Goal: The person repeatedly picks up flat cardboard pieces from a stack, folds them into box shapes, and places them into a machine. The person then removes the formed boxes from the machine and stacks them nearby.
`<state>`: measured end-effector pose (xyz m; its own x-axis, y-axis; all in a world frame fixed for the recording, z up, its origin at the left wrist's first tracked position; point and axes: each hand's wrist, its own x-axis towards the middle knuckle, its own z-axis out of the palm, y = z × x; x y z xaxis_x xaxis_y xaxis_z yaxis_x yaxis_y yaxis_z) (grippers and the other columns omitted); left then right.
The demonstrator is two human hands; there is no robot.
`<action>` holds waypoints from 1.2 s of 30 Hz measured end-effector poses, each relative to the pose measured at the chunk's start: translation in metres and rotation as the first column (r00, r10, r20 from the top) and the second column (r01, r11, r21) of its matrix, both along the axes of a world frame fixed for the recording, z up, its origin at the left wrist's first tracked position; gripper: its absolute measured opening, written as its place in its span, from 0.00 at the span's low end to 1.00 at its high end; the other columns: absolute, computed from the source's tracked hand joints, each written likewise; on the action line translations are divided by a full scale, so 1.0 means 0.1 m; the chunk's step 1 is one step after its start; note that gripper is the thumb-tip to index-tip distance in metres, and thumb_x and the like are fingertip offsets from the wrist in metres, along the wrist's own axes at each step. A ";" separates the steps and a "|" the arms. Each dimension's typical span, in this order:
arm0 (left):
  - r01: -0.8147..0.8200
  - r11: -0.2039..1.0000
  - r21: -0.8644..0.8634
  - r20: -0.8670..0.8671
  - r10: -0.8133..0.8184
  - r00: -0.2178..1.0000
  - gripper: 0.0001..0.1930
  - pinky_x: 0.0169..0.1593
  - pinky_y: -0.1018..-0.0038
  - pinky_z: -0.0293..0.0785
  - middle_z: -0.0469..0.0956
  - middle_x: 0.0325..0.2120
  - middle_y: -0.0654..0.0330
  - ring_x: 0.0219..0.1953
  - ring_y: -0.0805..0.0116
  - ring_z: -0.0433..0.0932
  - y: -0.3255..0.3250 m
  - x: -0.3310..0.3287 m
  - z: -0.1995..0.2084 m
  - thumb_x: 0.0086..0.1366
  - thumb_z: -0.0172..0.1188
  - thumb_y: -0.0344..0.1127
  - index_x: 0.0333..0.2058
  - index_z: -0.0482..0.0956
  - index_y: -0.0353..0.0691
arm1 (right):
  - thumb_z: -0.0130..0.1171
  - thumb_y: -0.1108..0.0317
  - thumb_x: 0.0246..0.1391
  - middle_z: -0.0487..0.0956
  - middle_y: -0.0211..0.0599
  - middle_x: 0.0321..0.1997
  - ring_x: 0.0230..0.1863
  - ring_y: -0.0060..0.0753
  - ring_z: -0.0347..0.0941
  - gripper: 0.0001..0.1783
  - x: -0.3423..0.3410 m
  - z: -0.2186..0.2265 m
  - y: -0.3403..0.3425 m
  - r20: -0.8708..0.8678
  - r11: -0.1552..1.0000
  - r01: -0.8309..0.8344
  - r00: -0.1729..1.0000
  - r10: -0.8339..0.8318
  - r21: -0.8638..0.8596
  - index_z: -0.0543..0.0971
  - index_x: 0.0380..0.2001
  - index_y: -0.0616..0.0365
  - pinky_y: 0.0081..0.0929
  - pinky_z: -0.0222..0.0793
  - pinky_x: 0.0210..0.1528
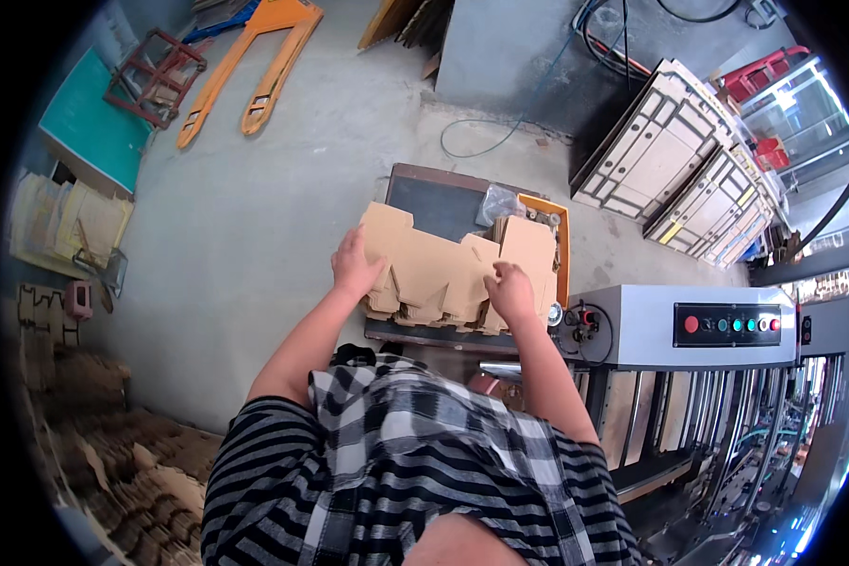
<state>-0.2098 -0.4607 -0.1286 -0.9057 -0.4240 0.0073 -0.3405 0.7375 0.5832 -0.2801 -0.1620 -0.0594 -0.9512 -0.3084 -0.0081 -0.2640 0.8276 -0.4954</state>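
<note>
On a dark rectangular tabletop (434, 209) lies a stack of flat brown die-cut cardboard sheets (423, 267). The left hand (356, 266), thumb spread from fingers, touches its left edge; the right hand (511, 291) curls at its right, pinching or not I cannot tell.
</note>
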 end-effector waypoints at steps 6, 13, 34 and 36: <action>0.014 1.000 0.008 0.051 -0.015 0.999 0.40 0.61 0.59 0.56 0.62 0.57 0.47 0.59 0.53 0.62 -0.24 0.00 0.13 0.51 0.63 0.45 0.61 0.56 0.41 | 0.58 0.62 0.45 0.77 0.50 0.39 0.41 0.48 0.75 0.13 -0.46 -0.20 -0.41 0.146 0.972 0.057 0.985 -0.092 0.227 0.78 0.32 0.60 0.40 0.71 0.45; -0.028 0.974 0.227 0.026 0.022 0.999 0.36 0.58 0.65 0.64 0.68 0.53 0.46 0.55 0.52 0.68 -0.20 -0.16 0.17 0.50 0.62 0.37 0.58 0.60 0.37 | 0.55 0.63 0.44 0.79 0.52 0.34 0.38 0.45 0.77 0.12 -0.58 -0.12 -0.42 0.313 0.958 -0.005 0.946 -0.089 0.286 0.79 0.25 0.63 0.38 0.72 0.42; -0.098 0.910 0.403 -0.033 0.121 0.992 0.34 0.54 0.68 0.68 0.72 0.49 0.47 0.51 0.58 0.73 -0.21 0.00 -0.03 0.51 0.62 0.33 0.57 0.61 0.31 | 0.54 0.61 0.47 0.79 0.51 0.36 0.42 0.52 0.75 0.15 1.16 -0.45 2.18 0.200 0.774 0.526 0.766 -0.611 0.351 0.80 0.34 0.59 0.41 0.70 0.44; -0.083 0.915 0.395 -0.066 0.118 0.991 0.34 0.53 0.68 0.68 0.73 0.48 0.47 0.50 0.58 0.74 -0.21 0.06 -0.08 0.51 0.62 0.34 0.56 0.61 0.31 | 0.54 0.60 0.48 0.79 0.50 0.38 0.43 0.54 0.74 0.15 0.70 -0.39 1.96 0.123 0.838 0.531 0.830 -0.544 0.122 0.80 0.35 0.58 0.39 0.70 0.44</action>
<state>-0.2039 -0.4821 -0.1365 -0.8613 -0.4979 -0.1014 -0.3362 0.4089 0.8484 -0.2101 0.0341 -0.0980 -0.9520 0.2594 -0.1623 0.3045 0.8553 -0.4192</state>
